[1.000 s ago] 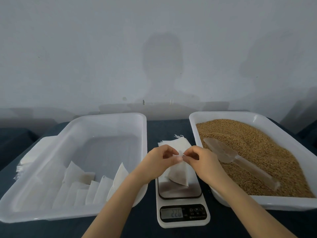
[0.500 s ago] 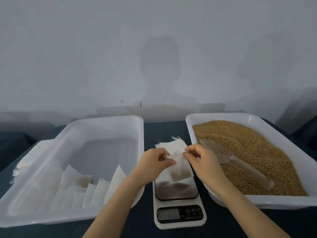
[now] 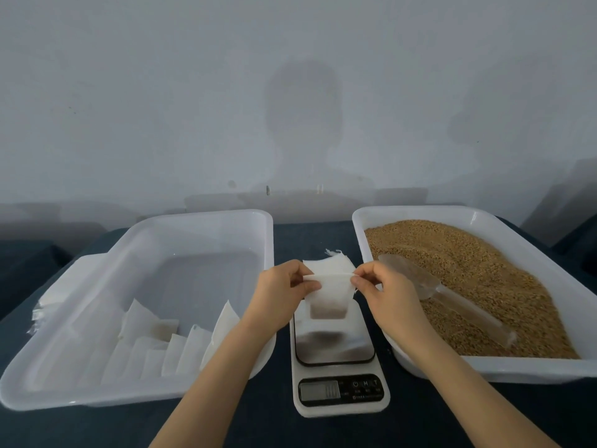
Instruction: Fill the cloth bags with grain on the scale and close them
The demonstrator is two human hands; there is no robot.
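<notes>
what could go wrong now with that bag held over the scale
1. The bag hangs only from the pinch of the left hand and right hand at its mouth. If either slips, grain may spill on the scale.
2. The mouth does not look closed yet, so tilting the bag could pour grain out.

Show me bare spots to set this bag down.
Free: the far floor of the left tray, behind the row of bags; the dark cloth between the trays, beyond the empty bags. Crowded: the scale under the held bag, the grain tray with its scoop.
</notes>
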